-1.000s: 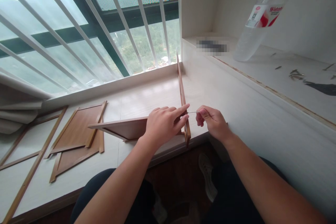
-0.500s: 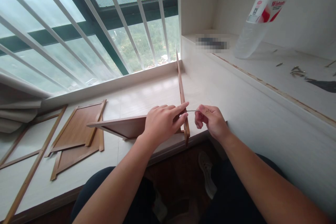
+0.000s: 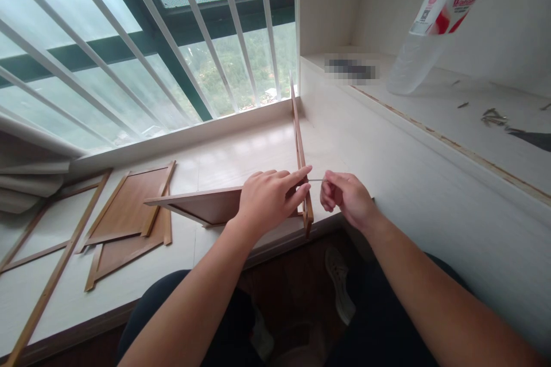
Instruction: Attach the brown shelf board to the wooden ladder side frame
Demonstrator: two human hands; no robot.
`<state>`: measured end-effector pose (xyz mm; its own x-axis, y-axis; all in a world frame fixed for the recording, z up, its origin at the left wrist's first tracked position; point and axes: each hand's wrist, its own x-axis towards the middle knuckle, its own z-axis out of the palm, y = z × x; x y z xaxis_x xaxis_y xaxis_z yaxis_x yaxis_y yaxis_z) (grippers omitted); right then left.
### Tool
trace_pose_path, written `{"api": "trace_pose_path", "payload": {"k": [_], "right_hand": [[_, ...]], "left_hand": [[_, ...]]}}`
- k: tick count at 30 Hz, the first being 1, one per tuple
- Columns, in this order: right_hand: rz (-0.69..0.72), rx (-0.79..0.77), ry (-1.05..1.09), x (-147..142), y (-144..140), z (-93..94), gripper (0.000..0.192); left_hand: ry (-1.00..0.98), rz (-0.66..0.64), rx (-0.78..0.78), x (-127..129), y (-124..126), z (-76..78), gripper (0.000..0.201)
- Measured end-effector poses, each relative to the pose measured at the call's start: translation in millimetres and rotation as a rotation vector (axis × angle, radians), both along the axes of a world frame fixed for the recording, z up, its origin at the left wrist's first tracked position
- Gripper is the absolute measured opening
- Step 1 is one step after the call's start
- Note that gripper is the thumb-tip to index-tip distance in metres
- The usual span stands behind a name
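Observation:
My left hand (image 3: 269,198) lies over the edge of a brown wooden panel (image 3: 206,206). Its index finger and thumb reach across the upright wooden frame (image 3: 298,135), gripping the two where they meet. From the frame's right side a thin metal rod (image 3: 316,180) sticks out level. The fingertips of my right hand (image 3: 346,195) are closed on the rod's outer end. Whether that end is bent cannot be seen, and the rod's tip at the frame is hidden.
More wooden panels (image 3: 129,206) lie overlapped on the white ledge (image 3: 181,258), beside a long wooden frame (image 3: 64,258). On the right shelf stand a plastic bottle (image 3: 424,46) and loose screws (image 3: 493,117). A barred window (image 3: 193,40) is behind; a curtain (image 3: 30,166) hangs left.
The view has shifted slightly. Both hands keep their places on the frame and rod; my right fingers look only a little changed.

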<state>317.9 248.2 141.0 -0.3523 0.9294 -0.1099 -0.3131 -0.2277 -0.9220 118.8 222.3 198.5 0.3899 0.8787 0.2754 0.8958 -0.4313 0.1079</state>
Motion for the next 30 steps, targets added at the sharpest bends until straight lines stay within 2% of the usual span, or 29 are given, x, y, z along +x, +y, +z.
{"api": "trace_pose_path", "payload": {"k": [5,17,21,26,28,30], "right_hand": [[-0.028,0.18,-0.16,7.6,0.9,-2.2,0.055],[-0.031,0.279,-0.201,8.4,0.1,-1.3,0.053],[-0.059,0.418,-0.28,10.3,1.4,-8.1,0.048],[-0.185,0.654,-0.438,12.7,4.5,-21.4,0.043],[-0.206,0.669,-0.424,11.9,4.9,-24.8,0.044],[-0.188,0.607,-0.346,9.3,4.3,-25.9,0.046]], "left_hand": [[-0.009,0.001,-0.004,0.4,-0.3,0.2,0.047],[-0.007,0.001,-0.012,0.0,-0.4,0.1,0.047],[-0.005,0.007,-0.012,1.0,-0.4,0.5,0.047],[-0.008,0.006,-0.014,1.6,-0.2,0.9,0.047],[-0.01,0.007,-0.008,1.5,-0.3,0.7,0.047],[-0.01,0.008,-0.005,1.3,-0.2,0.4,0.046]]}}
